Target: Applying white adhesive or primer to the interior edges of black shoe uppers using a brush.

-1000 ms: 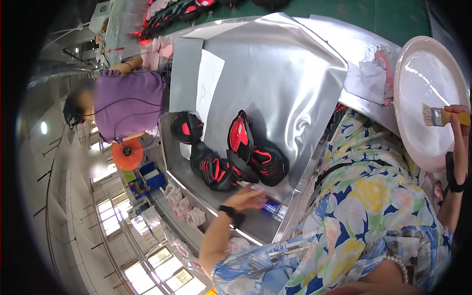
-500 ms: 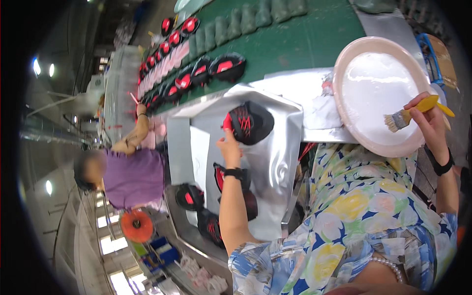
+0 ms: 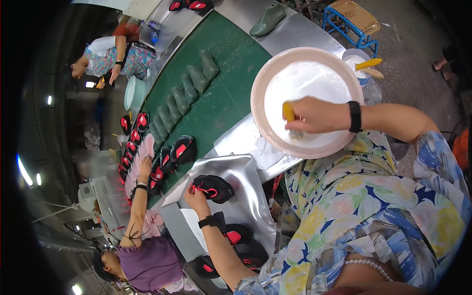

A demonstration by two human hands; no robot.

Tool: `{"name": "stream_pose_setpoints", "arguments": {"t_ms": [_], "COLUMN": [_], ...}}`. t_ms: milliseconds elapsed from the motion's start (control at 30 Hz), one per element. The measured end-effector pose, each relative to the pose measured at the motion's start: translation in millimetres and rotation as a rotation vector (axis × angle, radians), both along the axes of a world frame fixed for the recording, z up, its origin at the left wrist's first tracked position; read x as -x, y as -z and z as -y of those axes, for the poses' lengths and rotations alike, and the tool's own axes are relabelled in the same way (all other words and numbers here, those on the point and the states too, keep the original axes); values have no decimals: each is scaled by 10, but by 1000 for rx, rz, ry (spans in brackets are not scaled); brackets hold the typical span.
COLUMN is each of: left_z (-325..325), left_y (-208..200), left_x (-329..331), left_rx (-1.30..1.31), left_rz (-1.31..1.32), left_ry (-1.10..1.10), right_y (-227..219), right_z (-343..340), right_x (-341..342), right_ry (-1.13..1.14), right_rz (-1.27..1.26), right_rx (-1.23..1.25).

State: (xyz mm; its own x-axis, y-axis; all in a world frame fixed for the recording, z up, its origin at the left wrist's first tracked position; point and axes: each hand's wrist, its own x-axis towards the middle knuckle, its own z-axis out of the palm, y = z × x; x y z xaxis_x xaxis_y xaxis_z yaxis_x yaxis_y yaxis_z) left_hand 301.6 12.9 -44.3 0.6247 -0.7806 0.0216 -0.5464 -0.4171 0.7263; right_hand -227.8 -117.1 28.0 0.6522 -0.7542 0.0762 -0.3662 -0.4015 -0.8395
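Note:
My right hand (image 3: 317, 115) grips a paintbrush by its yellow handle (image 3: 288, 112), bristles down in the white liquid (image 3: 290, 81) of a wide pale pink basin (image 3: 259, 91). Motion blurs the bristles. At the near end of a shiny metal tray (image 3: 253, 189), my left hand (image 3: 196, 200) is closed on the edge of a black shoe upper (image 3: 221, 189) with red laces. More black-and-red shoe uppers (image 3: 238, 235) lie in the tray, below my left wrist.
Left of the basin runs a green conveyor belt (image 3: 236, 59) bearing several green shoe lasts (image 3: 189, 88) and shoe uppers (image 3: 183, 149). Beyond the basin stand a cup with brushes (image 3: 354, 61) and a blue-legged stool (image 3: 351, 17). A co-worker in purple (image 3: 152, 265) reaches over the belt.
My right hand has brought the brush from above the basin's right side down into the white liquid. The left hand still holds the shoe upper, now tilted differently. The whole view has turned.

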Motion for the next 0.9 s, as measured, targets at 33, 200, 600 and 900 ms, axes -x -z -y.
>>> {"name": "stream_pose_setpoints", "arguments": {"t_ms": [33,200,600,900], "left_z": [81,89,964,1003], "left_y": [-114,-929,-646,-270], "left_x": [155,1062,1930,2197], "left_rx": [26,352,132,565], "left_rz": [189,-619,-876,1000], "left_ry": [114,214,814,649], "right_y": [20,141,-574,-413], "right_z": [-13,-10,436,204], "right_x": [-26,305,196,313], "right_ry": [-53,-198,23,399], "right_rz": [-83,-223,497,300], "right_rx": [-37,229,208,14]}}
